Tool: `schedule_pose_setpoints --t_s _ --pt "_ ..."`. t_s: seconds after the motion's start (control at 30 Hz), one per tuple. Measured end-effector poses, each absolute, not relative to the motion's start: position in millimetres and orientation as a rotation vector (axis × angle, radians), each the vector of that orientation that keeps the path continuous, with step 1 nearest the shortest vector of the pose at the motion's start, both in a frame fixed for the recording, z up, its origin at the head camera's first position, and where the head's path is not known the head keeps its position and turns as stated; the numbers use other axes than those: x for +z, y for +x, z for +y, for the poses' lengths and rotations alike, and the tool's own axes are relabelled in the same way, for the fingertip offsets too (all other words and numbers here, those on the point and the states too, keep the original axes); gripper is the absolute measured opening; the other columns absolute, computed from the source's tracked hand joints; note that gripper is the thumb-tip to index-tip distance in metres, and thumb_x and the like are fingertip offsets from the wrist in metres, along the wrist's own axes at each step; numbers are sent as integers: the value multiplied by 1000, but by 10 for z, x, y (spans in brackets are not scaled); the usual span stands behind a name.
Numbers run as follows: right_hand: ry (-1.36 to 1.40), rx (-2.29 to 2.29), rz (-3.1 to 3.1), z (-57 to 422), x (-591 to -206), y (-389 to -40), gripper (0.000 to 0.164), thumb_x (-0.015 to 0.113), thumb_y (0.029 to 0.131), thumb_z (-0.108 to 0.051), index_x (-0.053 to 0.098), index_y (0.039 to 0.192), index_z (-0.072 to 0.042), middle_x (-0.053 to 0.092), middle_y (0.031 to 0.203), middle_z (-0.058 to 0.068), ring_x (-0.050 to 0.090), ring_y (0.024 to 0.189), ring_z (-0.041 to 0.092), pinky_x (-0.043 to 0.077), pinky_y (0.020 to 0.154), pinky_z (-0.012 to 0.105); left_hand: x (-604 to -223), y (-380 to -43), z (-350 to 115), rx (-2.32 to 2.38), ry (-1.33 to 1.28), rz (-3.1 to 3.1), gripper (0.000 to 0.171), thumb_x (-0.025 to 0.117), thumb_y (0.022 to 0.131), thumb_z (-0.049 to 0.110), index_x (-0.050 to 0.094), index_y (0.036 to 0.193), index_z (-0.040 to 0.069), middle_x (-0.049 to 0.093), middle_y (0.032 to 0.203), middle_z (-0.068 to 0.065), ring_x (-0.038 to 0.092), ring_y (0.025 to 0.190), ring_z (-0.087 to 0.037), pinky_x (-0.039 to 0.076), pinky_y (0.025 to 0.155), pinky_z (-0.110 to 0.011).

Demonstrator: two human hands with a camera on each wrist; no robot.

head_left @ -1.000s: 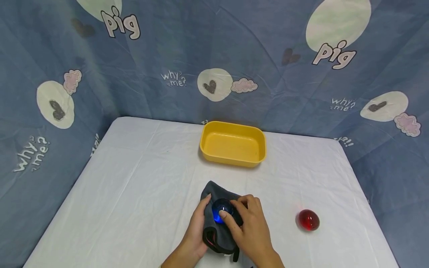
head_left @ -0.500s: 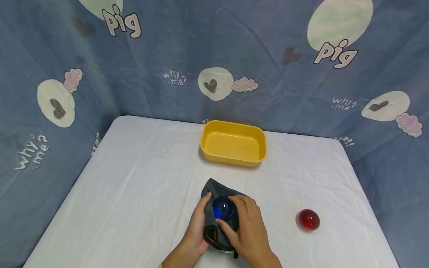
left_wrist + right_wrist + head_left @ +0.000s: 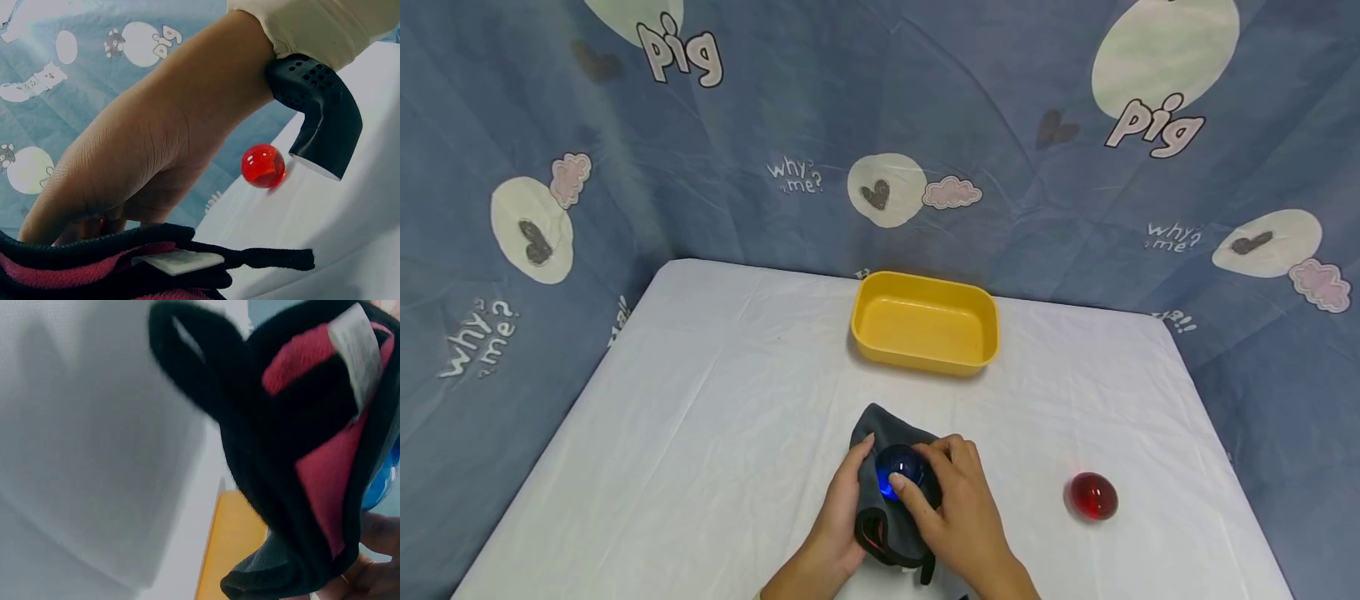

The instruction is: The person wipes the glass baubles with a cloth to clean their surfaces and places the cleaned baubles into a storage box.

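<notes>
A glassy blue ball (image 3: 901, 457) lies against a dark grey cloth (image 3: 887, 429) near the table's front. From the left side, my left hand (image 3: 838, 512) grips the folded cloth beneath the ball, its thumb along the edge. My right hand (image 3: 964, 508) pinches the ball, thumb across its front and fingers at its right side. The right wrist view shows the cloth's pink lining (image 3: 322, 487) and white label (image 3: 356, 353), with part of the blue ball (image 3: 381, 484) at the edge. Cloth hides the ball's underside and most left fingers.
A yellow rectangular basin (image 3: 917, 360) stands at the back middle of the white-covered table (image 3: 737, 433). To the right of my hands rests a clear red ball (image 3: 1093, 497). A blue printed curtain (image 3: 760, 225) rises behind the table and along both sides.
My right thumb slid off to the ball's lower edge half a second ago and is back across its front now. The left hand keeps its hold on the cloth; the view shifted slightly.
</notes>
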State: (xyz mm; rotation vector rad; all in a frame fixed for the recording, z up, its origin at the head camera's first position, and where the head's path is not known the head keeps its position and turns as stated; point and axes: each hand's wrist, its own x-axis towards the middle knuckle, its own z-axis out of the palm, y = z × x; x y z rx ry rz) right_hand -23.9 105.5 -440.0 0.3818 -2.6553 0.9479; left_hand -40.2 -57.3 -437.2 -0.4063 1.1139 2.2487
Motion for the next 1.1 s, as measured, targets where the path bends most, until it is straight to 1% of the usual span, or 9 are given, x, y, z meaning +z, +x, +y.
schedule_pose_setpoints --t_s 0.13,0.2,0.4,0.53,0.63,0.73,0.83,0.93,1.1 --pt "445 862 -2670 1010 -4441 -187 71 84 88 -42 59 144 -6 56 123 1 51 114 17 50 92 42 -4401 -397 -595 2270 -402 1098 76 43 106 61 30 161 9 52 147 -6 55 123 -15 43 107 -33" --pt "470 819 -2664 982 -4467 -143 83 88 83 -41 51 150 -7 56 129 5 52 118 20 50 92 45 -4417 -378 -614 2256 -412 1097 74 42 107 61 32 159 9 54 143 -5 57 121 -14 44 105 -34" --pt "437 812 -2627 923 -4500 -105 75 92 78 -38 55 136 -8 57 125 4 55 115 20 51 88 46 -4435 -364 -640 2189 -459 1158 77 40 105 63 36 156 6 55 144 -6 55 124 -17 40 109 -37" --pt "384 813 -2602 928 -4484 -124 71 94 75 -36 56 129 -9 58 120 3 56 112 18 51 91 46 -4389 -392 -588 2172 -513 1193 92 43 103 64 11 163 3 23 165 -21 36 143 -32 28 120 -49" --pt "362 810 -2584 941 -4479 -142 69 95 75 -36 57 126 -9 59 119 2 56 112 18 50 95 43 -4363 -411 -555 2177 -560 1203 103 47 102 64 -9 162 1 -5 167 -28 14 151 -41 14 124 -57" --pt "387 834 -2559 959 -4478 -173 65 93 78 -35 59 126 -9 60 119 1 56 113 17 49 98 40 -4370 -431 -552 2204 -541 1191 99 46 103 63 -4 163 2 4 168 -25 25 148 -36 21 123 -54" --pt "429 873 -2533 981 -4477 -204 60 90 81 -36 62 126 -9 61 119 0 56 112 15 48 98 37 -4391 -446 -562 2240 -469 1158 85 42 106 61 14 163 4 33 161 -17 47 134 -24 36 116 -42" --pt "439 902 -2531 991 -4470 -228 56 88 85 -39 65 127 -11 63 120 -3 54 111 13 48 96 34 -4414 -459 -574 2264 -427 1122 75 39 107 59 28 159 5 50 150 -9 55 124 -15 40 110 -35" --pt "434 885 -2562 983 -4456 -276 57 88 85 -39 66 130 -10 62 122 -3 53 112 12 51 95 38 -4425 -506 -585 2248 -439 1137 78 39 107 61 27 160 5 50 150 -8 55 124 -15 40 110 -35"
